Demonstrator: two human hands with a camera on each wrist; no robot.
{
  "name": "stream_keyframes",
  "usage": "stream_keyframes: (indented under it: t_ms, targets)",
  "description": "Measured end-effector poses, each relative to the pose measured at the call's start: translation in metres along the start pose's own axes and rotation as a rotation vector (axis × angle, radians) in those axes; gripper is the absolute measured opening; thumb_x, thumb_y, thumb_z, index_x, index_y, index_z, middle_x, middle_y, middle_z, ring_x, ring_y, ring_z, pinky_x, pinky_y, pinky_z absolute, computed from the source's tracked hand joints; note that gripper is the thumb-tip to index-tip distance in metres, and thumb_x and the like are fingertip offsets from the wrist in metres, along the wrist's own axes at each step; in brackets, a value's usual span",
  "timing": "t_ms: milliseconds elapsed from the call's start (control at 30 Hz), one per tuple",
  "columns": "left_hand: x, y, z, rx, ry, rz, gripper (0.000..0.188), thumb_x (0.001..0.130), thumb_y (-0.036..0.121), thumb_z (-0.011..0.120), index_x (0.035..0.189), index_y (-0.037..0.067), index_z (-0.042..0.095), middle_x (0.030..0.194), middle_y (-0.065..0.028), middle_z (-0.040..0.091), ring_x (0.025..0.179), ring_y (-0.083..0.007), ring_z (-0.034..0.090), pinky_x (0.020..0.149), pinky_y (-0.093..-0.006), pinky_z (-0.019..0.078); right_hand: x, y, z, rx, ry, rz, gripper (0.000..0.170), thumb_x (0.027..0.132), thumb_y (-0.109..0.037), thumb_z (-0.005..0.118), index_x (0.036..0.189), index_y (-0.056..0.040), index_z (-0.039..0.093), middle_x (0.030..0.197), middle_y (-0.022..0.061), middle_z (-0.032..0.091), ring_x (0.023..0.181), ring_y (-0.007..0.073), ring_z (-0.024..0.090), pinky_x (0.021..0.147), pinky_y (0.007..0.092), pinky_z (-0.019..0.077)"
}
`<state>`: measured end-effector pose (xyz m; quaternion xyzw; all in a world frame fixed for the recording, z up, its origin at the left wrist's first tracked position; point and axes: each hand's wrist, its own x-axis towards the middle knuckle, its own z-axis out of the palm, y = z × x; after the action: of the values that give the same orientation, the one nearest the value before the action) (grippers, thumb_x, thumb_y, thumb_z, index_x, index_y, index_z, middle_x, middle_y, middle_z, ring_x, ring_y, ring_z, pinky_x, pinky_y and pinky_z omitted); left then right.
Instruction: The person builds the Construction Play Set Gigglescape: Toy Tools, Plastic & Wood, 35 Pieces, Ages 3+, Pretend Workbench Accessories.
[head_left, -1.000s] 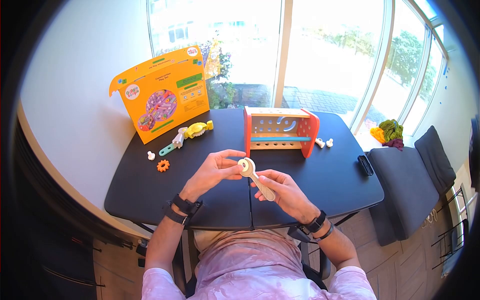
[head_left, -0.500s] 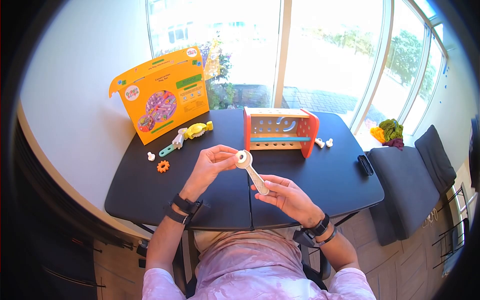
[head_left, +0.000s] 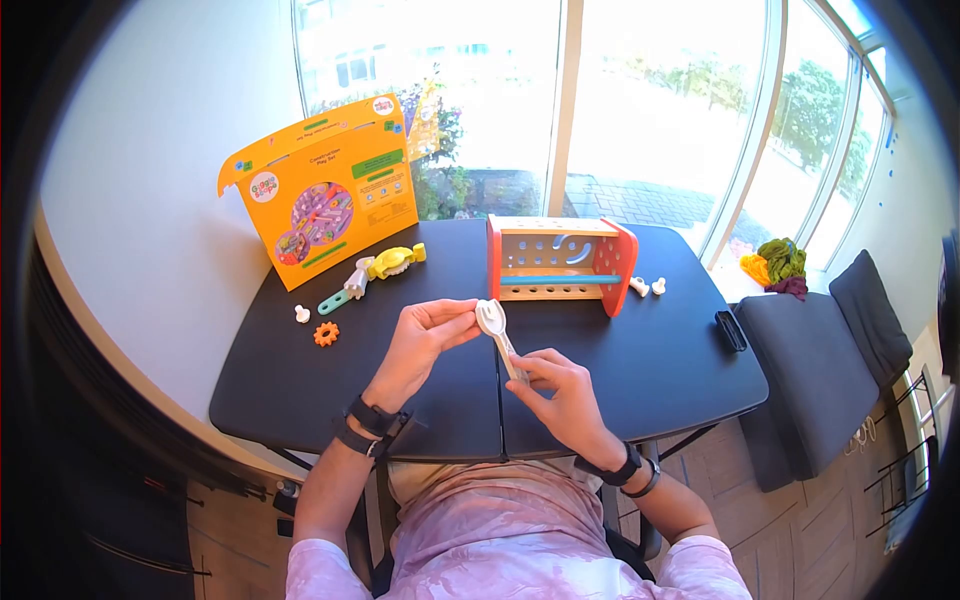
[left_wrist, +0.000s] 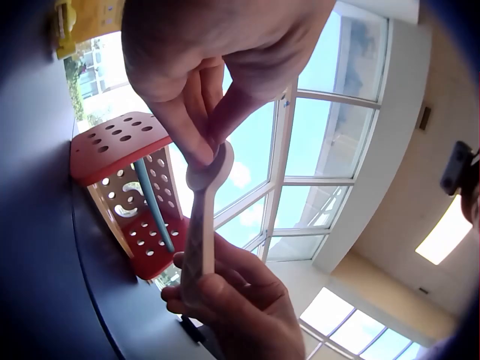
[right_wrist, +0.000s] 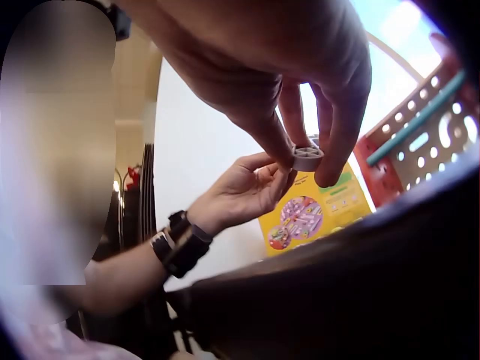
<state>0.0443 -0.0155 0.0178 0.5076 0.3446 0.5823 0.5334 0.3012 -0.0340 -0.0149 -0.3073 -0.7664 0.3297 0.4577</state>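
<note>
A pale wrench-like toy (head_left: 505, 346) is held in the air above the near middle of the table, its round head up and to the left. My left hand (head_left: 423, 345) pinches the head between thumb and fingertips; in the left wrist view the fingertips meet at the round end (left_wrist: 211, 170). Lower down, my right hand (head_left: 562, 396) grips the handle end between thumb and fingers. The right wrist view shows the handle's ribbed end (right_wrist: 307, 157) between the right fingers. Whether a separate small piece sits in the head I cannot tell.
Behind the hands stands a red-sided wooden toy bench (head_left: 622, 265), with white pieces (head_left: 658, 286) at its right. To the left are an orange gear (head_left: 326, 333), a white peg (head_left: 302, 312), a yellow tool (head_left: 395, 261) and an orange box (head_left: 330, 190). A black case (head_left: 730, 331) lies far right.
The toy has turned about its length and stands a little steeper, with its head slightly up and left of where it was. The right hand has rolled over on the handle.
</note>
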Motion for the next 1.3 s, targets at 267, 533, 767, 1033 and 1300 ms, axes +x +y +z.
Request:
stream_keyframes:
  t_ms: [267,533,767,1033,1300]
  targets:
    - [-0.003,0.004,-0.003,-0.178,-0.033,-0.063,0.029,0.106,0.004,0.067,0.134,-0.003,0.074,0.131,-0.0169,0.077,0.122,-0.0229,0.076,0.111,-0.0356,0.0603,0.002,-0.013,-0.006,-0.340,0.058,-0.162,0.036,0.095,-0.005,0.085,0.130,-0.0051,0.079,0.112,0.0108,0.075,0.090,0.0253,0.079,0.079,0.0367,0.0625]
    - [-0.004,0.005,0.010,0.222,-0.049,0.116,0.038,0.105,-0.001,0.067,0.142,-0.001,0.072,0.133,-0.0114,0.072,0.116,-0.0207,0.074,0.099,-0.0312,0.0626,0.008,-0.001,-0.018,0.518,-0.186,0.319,0.039,0.106,-0.012,0.076,0.143,0.0002,0.070,0.128,0.0117,0.075,0.109,0.0188,0.077,0.101,0.0358,0.0643]
    - [0.002,-0.006,0.017,0.577,-0.049,0.224,0.038,0.104,-0.007,0.065,0.139,0.002,0.076,0.139,-0.0098,0.066,0.115,-0.0171,0.071,0.089,-0.0290,0.0652,0.012,-0.002,-0.022,0.931,-0.171,0.490,0.041,0.112,-0.016,0.068,0.149,0.0012,0.064,0.134,0.0123,0.072,0.120,0.0192,0.073,0.108,0.0368,0.0617]
    - [-0.006,0.010,0.022,0.613,-0.017,0.274,0.027,0.104,-0.003,0.066,0.126,0.002,0.081,0.131,-0.0096,0.073,0.111,-0.0168,0.074,0.087,-0.0296,0.0658,0.025,0.007,-0.033,0.972,-0.082,0.511,0.040,0.112,-0.016,0.068,0.147,0.0018,0.064,0.131,0.0144,0.073,0.116,0.0219,0.075,0.107,0.0356,0.0628]
    - [-0.014,0.026,-0.016,0.642,0.060,0.244,0.022,0.104,0.000,0.068,0.120,0.003,0.082,0.124,-0.0060,0.075,0.105,-0.0116,0.071,0.079,-0.0250,0.0611,0.080,0.026,-0.037,0.835,-0.004,0.457,0.040,0.109,-0.020,0.074,0.139,0.0056,0.067,0.122,0.0114,0.073,0.110,0.0189,0.075,0.102,0.0330,0.0652]
